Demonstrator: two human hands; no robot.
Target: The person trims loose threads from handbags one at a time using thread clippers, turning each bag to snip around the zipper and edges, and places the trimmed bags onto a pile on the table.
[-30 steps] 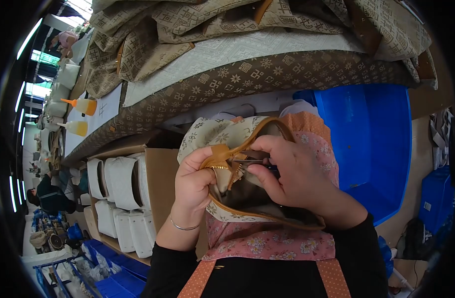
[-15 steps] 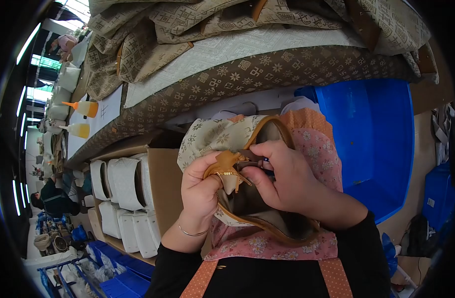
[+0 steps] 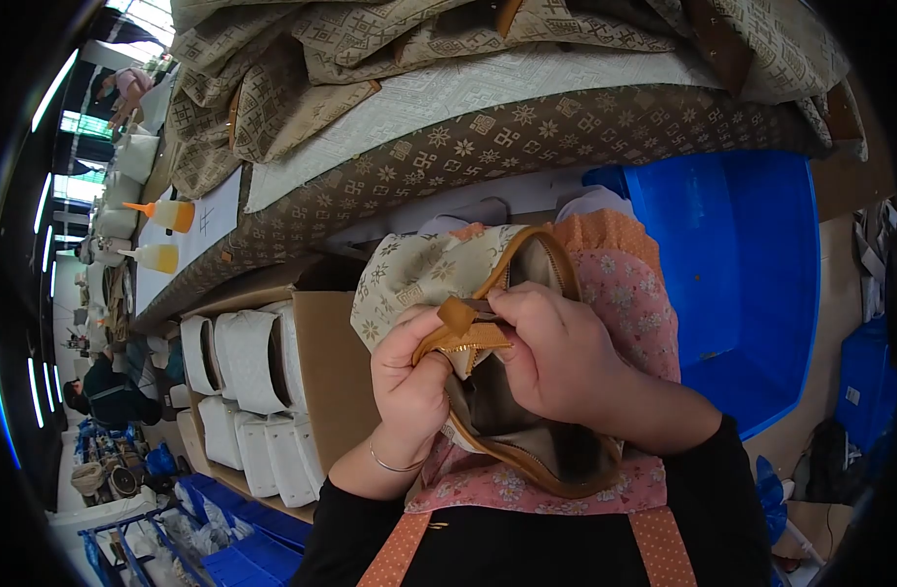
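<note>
A cream fabric bag (image 3: pixel 400 279) with brown flower motifs rests on the lap, its mouth edged in tan trim with a zipper around it. My left hand (image 3: pixel 407 386) is closed, pinching the trim at one end of the zipper (image 3: pixel 473 339), where gold teeth show. A small tan tab (image 3: pixel 456 314) sticks up above its thumb. My right hand (image 3: pixel 556 352) is closed at the bag's opening, with the tan zipper end running to its thumb. Whatever else lies inside its curled fingers is hidden.
A blue bin (image 3: pixel 771 274) stands at right. A carton (image 3: pixel 331 372) of white cases sits at left. Patterned cloth (image 3: pixel 488 132) covers the table ahead, with folded pieces on it. Two bottles of yellow liquid (image 3: pixel 165 215) stand at its left end. Other people are far left.
The loose zipper end, which hung down, now stretches sideways to my right thumb. The tan tab has tipped upright. A dark object seen in my right hand is now hidden.
</note>
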